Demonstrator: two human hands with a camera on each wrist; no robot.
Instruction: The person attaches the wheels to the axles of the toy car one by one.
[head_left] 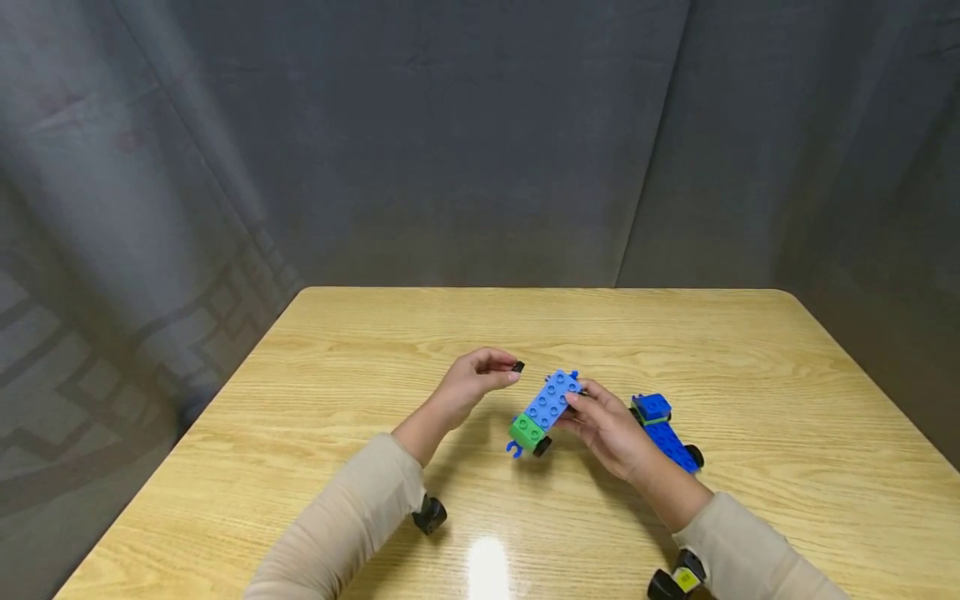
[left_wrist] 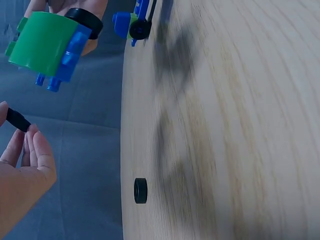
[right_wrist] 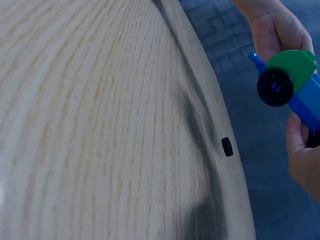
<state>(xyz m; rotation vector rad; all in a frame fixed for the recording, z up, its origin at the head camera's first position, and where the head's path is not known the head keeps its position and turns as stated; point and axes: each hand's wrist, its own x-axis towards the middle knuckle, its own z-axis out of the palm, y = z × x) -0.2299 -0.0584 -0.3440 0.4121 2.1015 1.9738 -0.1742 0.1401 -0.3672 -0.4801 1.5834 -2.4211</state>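
My left hand (head_left: 468, 383) pinches a small black toy wheel (left_wrist: 18, 120) between thumb and fingertips, to the left of a toy car. That car, of building blocks, has a light blue studded plate (head_left: 551, 400), a green rounded block (head_left: 527, 432) at its near end and a blue hook below. A black wheel (right_wrist: 275, 87) sits at its green end. My right hand (head_left: 607, 429) grips the car by the far end, thumb on the studs, holding it above the table, tilted. The two hands are apart, and part of the car's far end is hidden by the right fingers.
Another blue block car (head_left: 667, 433) with black wheels stands on the wooden table (head_left: 337, 350), just beyond the right forearm. One loose black wheel (left_wrist: 140, 190) stands on the table in both wrist views. Grey curtains (head_left: 465, 150) hang behind the table's far edge.
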